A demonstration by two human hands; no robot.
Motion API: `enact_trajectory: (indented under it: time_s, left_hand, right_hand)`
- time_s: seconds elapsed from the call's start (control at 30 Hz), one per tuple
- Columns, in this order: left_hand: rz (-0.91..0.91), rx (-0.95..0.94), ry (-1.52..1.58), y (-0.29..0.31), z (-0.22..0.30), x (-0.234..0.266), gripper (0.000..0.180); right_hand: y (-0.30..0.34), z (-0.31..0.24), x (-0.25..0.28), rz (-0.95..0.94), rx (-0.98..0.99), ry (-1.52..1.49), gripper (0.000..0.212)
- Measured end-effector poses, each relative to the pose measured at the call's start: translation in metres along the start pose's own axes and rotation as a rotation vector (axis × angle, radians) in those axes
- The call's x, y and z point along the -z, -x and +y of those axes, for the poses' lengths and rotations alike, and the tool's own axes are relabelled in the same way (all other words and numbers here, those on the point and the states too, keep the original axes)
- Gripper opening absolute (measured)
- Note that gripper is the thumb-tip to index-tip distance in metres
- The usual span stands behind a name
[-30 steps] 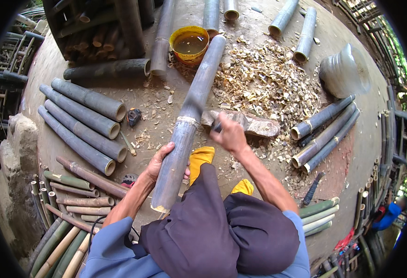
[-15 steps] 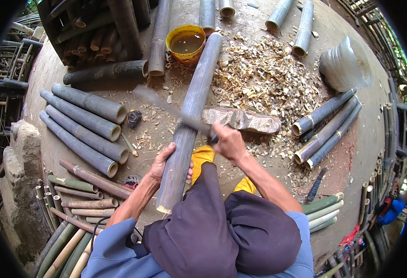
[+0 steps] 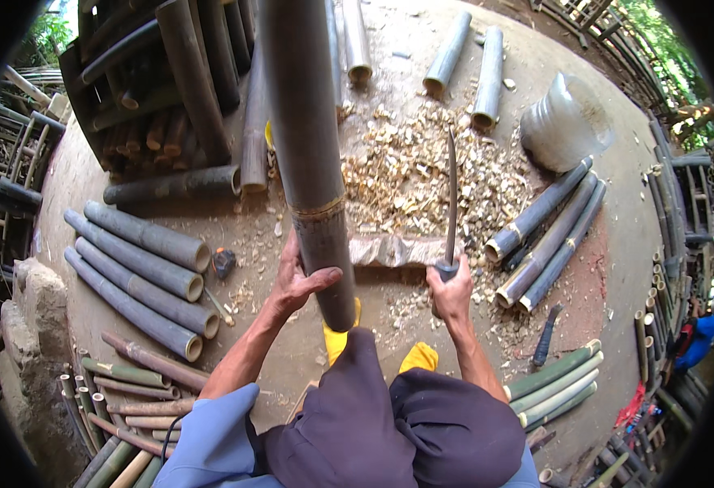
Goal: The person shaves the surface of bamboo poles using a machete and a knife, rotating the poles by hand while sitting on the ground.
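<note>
My left hand (image 3: pixel 298 281) is closed round the lower part of a thick grey-brown bamboo pole (image 3: pixel 306 138), thumb across its front. The pole stands raised in front of me, its upper end running out of the picture and its lower end above my yellow boot (image 3: pixel 335 343). A pale ring marks a node just above my grip. In my right hand (image 3: pixel 453 294) is a machete (image 3: pixel 452 195) by its dark handle, the narrow blade pointing up and away. Beyond this hand lies a rough, hacked wooden block (image 3: pixel 397 251).
Wood chips (image 3: pixel 430 171) spread beyond the block. Cut bamboo lengths (image 3: pixel 141 260) lie at left, with others (image 3: pixel 545 236) at right. A second knife (image 3: pixel 547 335) rests near green bamboo pieces (image 3: pixel 556 382). A clear plastic container (image 3: pixel 567 122) stands far right; a person (image 3: pixel 698 337) is at the right rim.
The bamboo pole has swung from slanting across my lap to raised and nearer, now hiding most of the yellow bucket. My right hand moved right, taking the machete off the pole, blade now upward.
</note>
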State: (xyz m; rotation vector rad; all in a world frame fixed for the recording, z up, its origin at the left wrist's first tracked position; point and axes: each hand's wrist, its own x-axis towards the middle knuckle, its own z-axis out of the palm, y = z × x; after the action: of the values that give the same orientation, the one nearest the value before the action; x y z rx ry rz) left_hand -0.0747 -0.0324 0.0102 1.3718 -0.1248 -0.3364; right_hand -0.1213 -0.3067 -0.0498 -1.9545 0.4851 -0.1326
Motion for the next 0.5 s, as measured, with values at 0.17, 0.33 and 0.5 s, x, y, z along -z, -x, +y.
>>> enact_trajectory:
  time_s: [0.17, 0.33, 0.5]
  left_hand:
    - [0.179, -0.719, 0.137, -0.085, 0.137, -0.03, 0.1]
    - [0.425, -0.69, -0.069, -0.054, 0.081, -0.013, 0.061]
    - [0.451, -0.661, -0.02, -0.013, 0.054, -0.047, 0.069]
  right_hand:
    - [0.013, -0.008, 0.023, -0.059, -0.122, -0.03, 0.041]
    - [0.029, -0.029, 0.002, -0.124, 0.243, -0.033, 0.04]
    - [0.019, -0.026, -0.003, -0.292, 0.194, 0.015, 0.044]
